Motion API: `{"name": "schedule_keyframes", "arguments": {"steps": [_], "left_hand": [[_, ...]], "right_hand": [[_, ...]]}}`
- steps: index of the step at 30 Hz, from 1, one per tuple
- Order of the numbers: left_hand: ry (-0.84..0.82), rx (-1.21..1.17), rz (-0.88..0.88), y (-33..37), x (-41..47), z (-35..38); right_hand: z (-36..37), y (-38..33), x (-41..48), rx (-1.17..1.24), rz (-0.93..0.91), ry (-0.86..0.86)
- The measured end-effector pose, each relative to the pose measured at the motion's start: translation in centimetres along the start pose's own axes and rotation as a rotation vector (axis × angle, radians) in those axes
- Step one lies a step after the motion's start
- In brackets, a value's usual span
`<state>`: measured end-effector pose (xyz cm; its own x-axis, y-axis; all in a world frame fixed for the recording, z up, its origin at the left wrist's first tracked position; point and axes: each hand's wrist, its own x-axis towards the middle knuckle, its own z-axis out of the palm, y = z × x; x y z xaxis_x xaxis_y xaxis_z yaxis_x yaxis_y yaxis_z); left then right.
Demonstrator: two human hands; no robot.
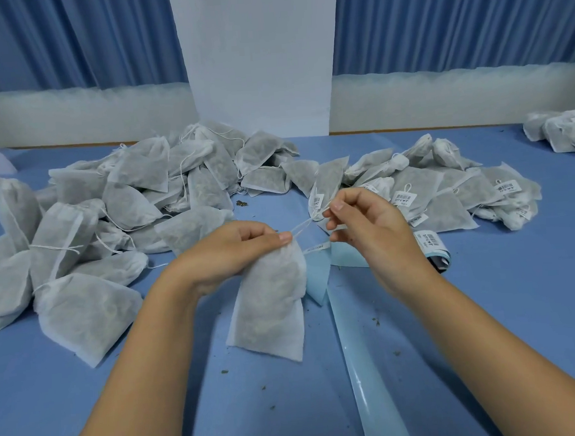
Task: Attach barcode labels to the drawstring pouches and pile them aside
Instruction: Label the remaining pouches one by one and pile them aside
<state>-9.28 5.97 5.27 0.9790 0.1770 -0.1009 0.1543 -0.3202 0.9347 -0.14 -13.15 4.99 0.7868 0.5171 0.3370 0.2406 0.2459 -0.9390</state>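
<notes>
Blue table [490, 322]; left hand [234, 252] grips filled pouch [272, 307], right hand [372, 232] pinches its drawstring [302, 227]

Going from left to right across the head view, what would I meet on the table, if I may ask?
Pile of unlabelled pouches → left hand gripping a pouch → right hand pinching its drawstring → roll of labels → small stack of pouches at the far right edge.

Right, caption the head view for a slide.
Left hand holds a white fabric drawstring pouch; right hand pinches its string.
</notes>
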Motion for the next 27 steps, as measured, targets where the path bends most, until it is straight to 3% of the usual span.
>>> {"name": "schedule_keyframes", "arguments": {"steps": [4,7,12,17,22,25,27], "left_hand": [[0.232,-0.081,0.073,0.4,0.5,0.5],[0.311,-0.228,0.122,0.9,0.6,1.2],[0.321,-0.447,0.129,1.4,0.5,1.7],[0.341,-0.493,0.158,1.4,0.7,2.1],[0.198,-0.259,0.125,0.8,0.5,1.8],[0.201,-0.306,0.103,0.5,0.6,1.5],[0.239,-0.317,0.059,0.3,0.9,0.9]], "right_hand": [[0.7,-0.1,-0.9,-0.146,-0.156,-0.126],[1.6,0.7,-1.7,-0.319,-0.212,-0.236],[1.9,1.3,-1.7,-0.397,-0.268,-0.283],[1.7,1.6,-1.6,-0.352,-0.260,-0.251],[1.4,2.0,-1.2,-0.313,-0.248,-0.168],[1.1,1.7,-1.0,-0.256,-0.204,-0.183],[0.7,1.4,-0.6,-0.197,-0.154,-0.080]]}}
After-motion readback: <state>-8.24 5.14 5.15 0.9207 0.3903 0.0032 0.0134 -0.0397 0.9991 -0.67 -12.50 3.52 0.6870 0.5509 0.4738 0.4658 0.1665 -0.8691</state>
